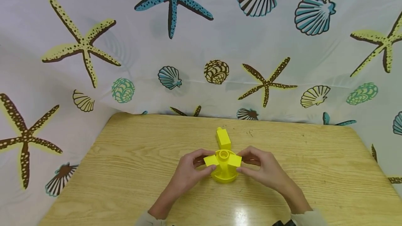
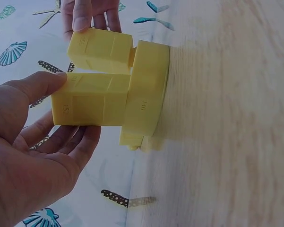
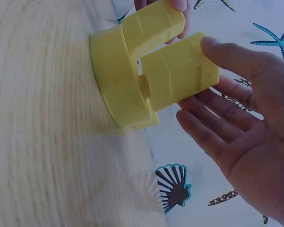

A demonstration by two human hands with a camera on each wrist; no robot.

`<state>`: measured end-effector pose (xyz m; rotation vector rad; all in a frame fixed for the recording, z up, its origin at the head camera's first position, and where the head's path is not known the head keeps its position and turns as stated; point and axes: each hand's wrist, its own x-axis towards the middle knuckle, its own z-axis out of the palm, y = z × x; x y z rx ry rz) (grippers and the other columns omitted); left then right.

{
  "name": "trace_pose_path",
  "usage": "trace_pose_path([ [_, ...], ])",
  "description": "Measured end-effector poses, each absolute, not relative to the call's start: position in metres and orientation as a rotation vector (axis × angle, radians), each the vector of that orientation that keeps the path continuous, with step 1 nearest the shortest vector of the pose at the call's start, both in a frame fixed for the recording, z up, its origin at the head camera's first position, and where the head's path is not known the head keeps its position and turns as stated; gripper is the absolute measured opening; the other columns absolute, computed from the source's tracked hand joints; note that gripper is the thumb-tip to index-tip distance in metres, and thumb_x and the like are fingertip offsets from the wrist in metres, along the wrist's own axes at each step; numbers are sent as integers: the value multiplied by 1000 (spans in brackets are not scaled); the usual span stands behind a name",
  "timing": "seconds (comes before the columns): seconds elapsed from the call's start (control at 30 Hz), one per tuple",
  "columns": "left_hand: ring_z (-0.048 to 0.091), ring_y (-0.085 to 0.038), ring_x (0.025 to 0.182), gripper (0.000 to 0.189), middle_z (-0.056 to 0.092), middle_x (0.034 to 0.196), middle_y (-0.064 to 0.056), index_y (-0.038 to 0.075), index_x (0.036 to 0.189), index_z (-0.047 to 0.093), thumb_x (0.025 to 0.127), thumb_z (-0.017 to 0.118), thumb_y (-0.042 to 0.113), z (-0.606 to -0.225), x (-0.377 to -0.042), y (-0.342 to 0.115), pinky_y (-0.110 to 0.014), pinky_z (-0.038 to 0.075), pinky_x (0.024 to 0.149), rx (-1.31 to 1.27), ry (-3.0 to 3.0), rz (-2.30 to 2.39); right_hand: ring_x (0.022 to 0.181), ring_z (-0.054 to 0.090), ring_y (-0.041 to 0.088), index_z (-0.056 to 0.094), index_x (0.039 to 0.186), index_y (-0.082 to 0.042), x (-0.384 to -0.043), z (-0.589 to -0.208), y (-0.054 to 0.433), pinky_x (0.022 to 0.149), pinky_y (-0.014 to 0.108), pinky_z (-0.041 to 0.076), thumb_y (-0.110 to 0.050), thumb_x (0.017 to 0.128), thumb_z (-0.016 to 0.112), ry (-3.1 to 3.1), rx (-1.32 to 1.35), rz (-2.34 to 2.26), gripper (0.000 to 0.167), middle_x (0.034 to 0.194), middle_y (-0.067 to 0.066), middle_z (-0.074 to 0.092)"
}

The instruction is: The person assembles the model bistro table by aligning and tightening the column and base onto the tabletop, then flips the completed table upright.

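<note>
A round yellow base (image 1: 224,178) with a raised ring in its middle sits flat on the wooden table. Two yellow blocks stand up from it side by side. My left hand (image 1: 190,170) pinches the left block (image 2: 90,100) near its top, thumb on the near face and fingers behind. The right block (image 3: 178,72) is pinched the same way by my right hand (image 1: 267,168). In the wrist views, both blocks meet the base at their lower ends. A third yellow block (image 1: 223,138) with a small knob lies just behind the base, untouched by either hand.
The wooden table (image 1: 135,156) runs back to a white cloth (image 1: 201,44) printed with starfish and shells. This cloth hangs behind the table and along its left and right sides.
</note>
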<state>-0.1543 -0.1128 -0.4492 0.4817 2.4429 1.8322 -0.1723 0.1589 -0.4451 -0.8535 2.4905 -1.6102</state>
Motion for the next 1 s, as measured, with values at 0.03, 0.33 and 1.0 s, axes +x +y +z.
trace_pose_path([
  [0.03,64,-32,121,33,67,128,-14,-1,124,69,93,77,7,-449,-155,-113,-35,55,100,483,2439,1835,105,70,19,69,121,-14,-173,-446,157,94,42,59,-20,90,83,2507,-871,-1599,35,117,-1,70],
  [0.33,63,-32,122,33,66,129,-15,-1,124,69,93,77,7,-450,-158,-113,-34,55,100,491,2418,1849,108,66,21,69,130,-12,-175,-447,150,91,44,60,-22,90,81,2568,-936,-1539,43,119,-5,67],
  [1.0,64,-31,121,32,67,127,-14,0,122,70,92,77,6,-450,-162,-113,-33,55,99,457,2430,1846,115,68,24,66,124,-11,-182,-446,149,96,40,58,-7,92,78,2496,-881,-1597,35,125,5,68],
])
